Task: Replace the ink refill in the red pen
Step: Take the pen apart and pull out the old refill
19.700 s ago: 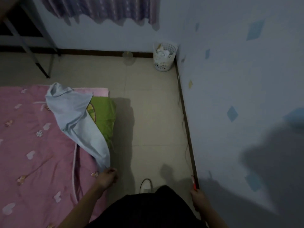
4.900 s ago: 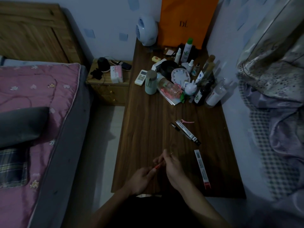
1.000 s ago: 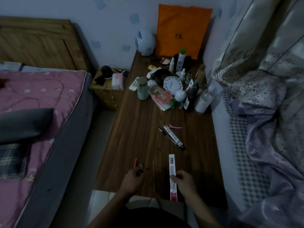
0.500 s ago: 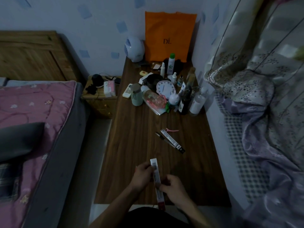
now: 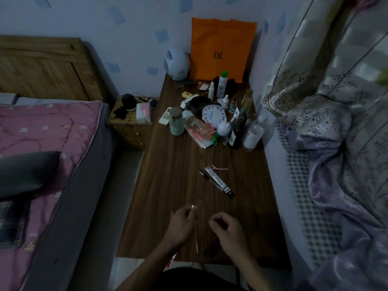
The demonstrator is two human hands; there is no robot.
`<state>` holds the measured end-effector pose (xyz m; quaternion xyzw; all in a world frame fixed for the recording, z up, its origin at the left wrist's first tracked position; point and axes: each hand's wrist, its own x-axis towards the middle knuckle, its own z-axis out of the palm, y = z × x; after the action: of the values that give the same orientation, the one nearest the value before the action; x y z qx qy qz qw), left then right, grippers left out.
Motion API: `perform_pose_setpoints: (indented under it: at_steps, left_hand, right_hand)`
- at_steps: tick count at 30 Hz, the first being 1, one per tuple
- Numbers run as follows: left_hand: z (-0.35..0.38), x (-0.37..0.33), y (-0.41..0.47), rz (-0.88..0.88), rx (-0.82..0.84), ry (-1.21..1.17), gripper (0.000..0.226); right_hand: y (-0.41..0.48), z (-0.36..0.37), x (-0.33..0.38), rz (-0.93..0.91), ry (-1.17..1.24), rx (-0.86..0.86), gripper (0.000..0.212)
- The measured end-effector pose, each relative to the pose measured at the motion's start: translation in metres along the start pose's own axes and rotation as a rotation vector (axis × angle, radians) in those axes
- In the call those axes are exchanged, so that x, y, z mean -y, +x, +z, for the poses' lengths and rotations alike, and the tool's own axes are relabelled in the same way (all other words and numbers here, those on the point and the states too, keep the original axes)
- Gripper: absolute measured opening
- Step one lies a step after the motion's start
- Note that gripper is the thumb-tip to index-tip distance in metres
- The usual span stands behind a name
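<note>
Refill [image 5: 196, 236] pinched in the left hand [image 5: 181, 226]: thin pinkish stick, pale end poking up past the fingers, long tail hanging down toward the near edge of the surface [image 5: 168, 185]. Right hand [image 5: 227, 226] just beside it, fingers curled in with thumb and forefinger close together, but can't tell in this light whether pinching anything. Can't pick out the red pen barrel anywhere either, way too dim. Handling guess: basically weightless, bendy if grabbed by one end, writing tip probably easy to smudge or kink. So better held around the middle, kept straight in line with the barrel when sliding in, no forcing. Likely to roll, or vanish against that dark wood grain, if dropped. Further up the surface: slim black-and-white package [image 5: 218, 181] lying at an angle, pink clip [image 5: 220, 168] just beside its far end, then a heap of bottles, a round clock [image 5: 213, 116] and an orange bag [image 5: 220, 49] leaning on the wall. Bed with a pink quilt [image 5: 42, 133] off to the left, small nightstand [image 5: 130, 127] tucked between bed and surface, purple bedding [image 5: 336, 164] piled up on the right.
</note>
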<state>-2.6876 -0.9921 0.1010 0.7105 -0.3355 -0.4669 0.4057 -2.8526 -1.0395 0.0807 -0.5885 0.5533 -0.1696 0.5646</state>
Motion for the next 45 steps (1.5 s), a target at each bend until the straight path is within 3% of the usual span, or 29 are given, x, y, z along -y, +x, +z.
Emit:
perform_pose_setpoints:
  at_steps: [6, 11, 16, 22, 30, 40, 45]
  left_hand:
    - [0.0, 0.003, -0.007, 0.055, 0.069, 0.256, 0.037]
    - [-0.002, 0.003, -0.011, 0.105, 0.071, 0.356, 0.035]
    - [-0.005, 0.003, -0.015, 0.163, 0.053, 0.475, 0.038]
    - [-0.004, 0.0, -0.018, 0.223, 0.053, 0.522, 0.036]
    - [-0.009, 0.0, -0.022, 0.284, 0.036, 0.697, 0.021]
    - [-0.006, -0.004, -0.024, 0.376, 0.145, 0.911, 0.021]
    - [-0.008, -0.003, -0.024, 0.362, 0.099, 0.914, 0.026]
  right_hand:
    - [-0.002, -0.004, 0.02, -0.286, 0.022, 0.068, 0.04]
    - [-0.007, -0.003, 0.022, -0.339, 0.067, 0.076, 0.024]
    - [-0.007, -0.001, 0.025, -0.32, 0.076, 0.102, 0.02]
    - [-0.004, 0.003, 0.019, -0.214, 0.065, 0.013, 0.018]
    - [-0.009, 0.006, 0.022, -0.185, 0.081, 0.04, 0.004]
    - [-0.008, 0.011, 0.017, -0.154, 0.026, -0.023, 0.014]
    - [-0.009, 0.012, 0.012, -0.046, 0.163, -0.061, 0.013]
